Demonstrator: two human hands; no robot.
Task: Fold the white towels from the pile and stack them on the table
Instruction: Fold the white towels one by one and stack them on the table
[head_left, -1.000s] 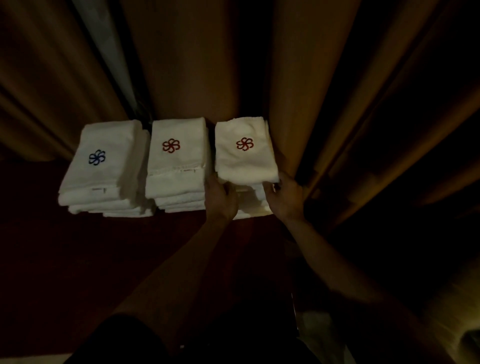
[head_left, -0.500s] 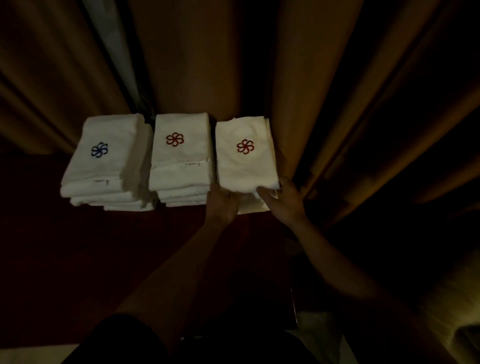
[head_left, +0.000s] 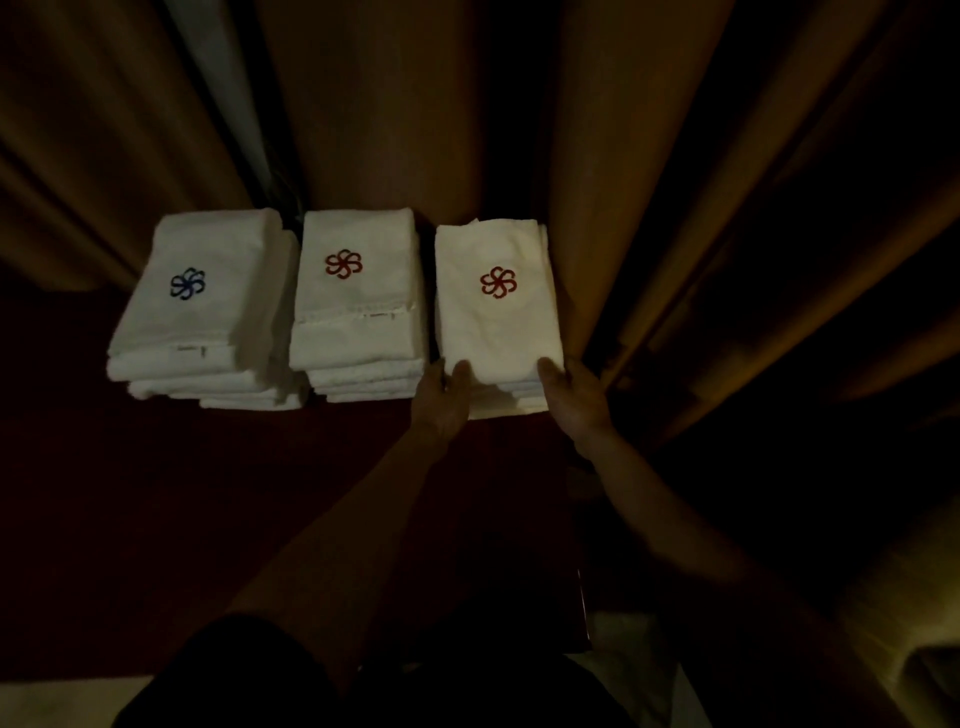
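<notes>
Brown curtains (head_left: 623, 156), left hand (head_left: 441, 402) and right hand (head_left: 576, 402), each grip pinching red-flower towel (head_left: 498, 327)

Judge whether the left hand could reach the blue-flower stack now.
Probably yes: the left hand pinches the top towel, but once freed, it need only pass over the middle stack to the blue-flower stack.

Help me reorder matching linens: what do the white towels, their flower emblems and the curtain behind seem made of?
Towels: probably cotton terry, matte and soft, judging by thick rounded folds. Flower emblems: likely embroidered thread, red and blue, in thin crisp lines. Curtain: heavy brownish cloth hanging in deep pleats; dim light hides its weave.
</notes>
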